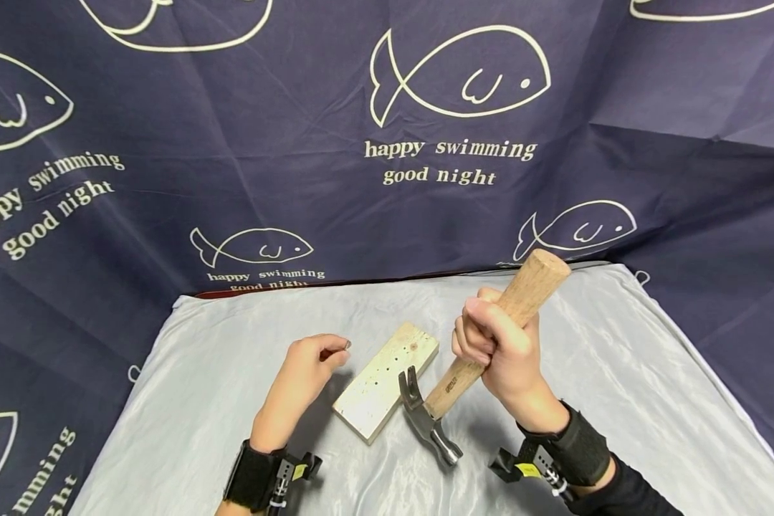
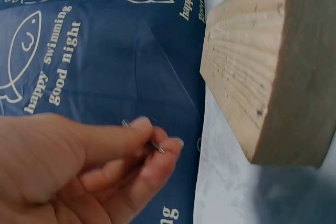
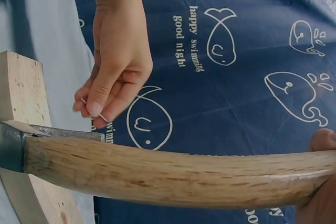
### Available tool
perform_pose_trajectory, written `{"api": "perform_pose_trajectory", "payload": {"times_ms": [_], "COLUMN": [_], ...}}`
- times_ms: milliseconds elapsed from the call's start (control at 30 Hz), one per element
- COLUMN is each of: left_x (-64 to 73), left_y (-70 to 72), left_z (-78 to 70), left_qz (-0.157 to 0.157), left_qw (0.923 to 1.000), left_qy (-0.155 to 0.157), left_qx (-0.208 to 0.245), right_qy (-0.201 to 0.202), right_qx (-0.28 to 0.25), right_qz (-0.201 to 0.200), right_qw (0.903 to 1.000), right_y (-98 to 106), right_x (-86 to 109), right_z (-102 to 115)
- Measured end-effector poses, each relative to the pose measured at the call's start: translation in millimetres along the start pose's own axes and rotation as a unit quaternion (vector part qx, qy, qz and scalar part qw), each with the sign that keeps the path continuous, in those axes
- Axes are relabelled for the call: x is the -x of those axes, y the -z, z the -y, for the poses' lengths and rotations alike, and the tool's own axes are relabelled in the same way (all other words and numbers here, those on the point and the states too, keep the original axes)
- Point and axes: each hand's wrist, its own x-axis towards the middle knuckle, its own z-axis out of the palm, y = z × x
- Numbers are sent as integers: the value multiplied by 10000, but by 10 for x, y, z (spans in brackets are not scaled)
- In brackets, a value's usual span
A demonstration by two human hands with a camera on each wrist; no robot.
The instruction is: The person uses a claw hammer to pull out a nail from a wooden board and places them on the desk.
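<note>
My right hand (image 1: 508,351) grips a claw hammer (image 1: 454,383) around its wooden handle, head end down and handle end raised. The hammer's metal head hangs by the right long side of a pale wooden block (image 1: 374,390). To the left of that block, my left hand (image 1: 303,373) pinches a small nail (image 2: 159,147) between thumb and fingers. Both ends of the nail show in the left wrist view. Dark holes or marks dot the block's top face. In the right wrist view the hammer handle (image 3: 168,177) crosses in front, partly covering the block (image 3: 26,87).
A light silvery cloth (image 1: 232,344) covers the table, and the block lies on it. Dark blue fabric (image 1: 335,186) printed with fish and words hangs behind and at both sides. Each wrist wears a black strap (image 1: 254,476) with a small camera mount.
</note>
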Motion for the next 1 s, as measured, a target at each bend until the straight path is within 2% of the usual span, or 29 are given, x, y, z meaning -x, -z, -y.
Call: {"api": "perform_pose_trajectory", "payload": {"times_ms": [200,433,500,700,1000], "left_x": [13,72,97,138,163], "left_y": [13,-49,-61,-99,-147], "left_z": [74,168,181,220,242], "left_qz": [168,267,286,291,499], "left_qw": [9971,9881,9869,9856,9809], "left_qy": [730,1474,1573,1514,1775], "left_qx": [108,346,192,-695,-616], "right_qy": [-101,-82,-81,-54,-10], "right_qx": [-18,43,56,121,210], "right_qz": [-66,-168,-212,-277,-321], "right_qw": [9999,9998,9997,9995,9993], "right_y": [22,48,62,89,105], "right_x": [14,33,45,68,94], "right_z": [7,17,27,41,39]}}
